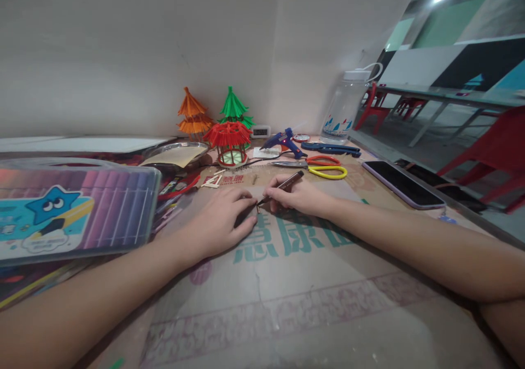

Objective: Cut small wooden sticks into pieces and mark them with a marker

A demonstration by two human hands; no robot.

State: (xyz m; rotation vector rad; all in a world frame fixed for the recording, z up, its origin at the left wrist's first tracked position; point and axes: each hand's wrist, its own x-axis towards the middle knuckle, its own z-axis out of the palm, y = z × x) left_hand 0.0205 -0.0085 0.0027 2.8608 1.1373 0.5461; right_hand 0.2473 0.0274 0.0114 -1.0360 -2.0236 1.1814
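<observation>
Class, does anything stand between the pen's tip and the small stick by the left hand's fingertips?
Nothing visible does: the pen in the right hand slants down close to the small stick. Whether they touch is too small to tell.

So the right hand [293, 195] has a dark marker [283, 185] pinched, tip down by a tiny stick [258, 209] near the left hand's [223, 218] fingertips. Little red pavilion [230, 145] sits behind them, blue glue gun [284, 141] and yellow-and-red-handled scissors [315, 167] off to its right, big marker case [77, 210] way left.
</observation>
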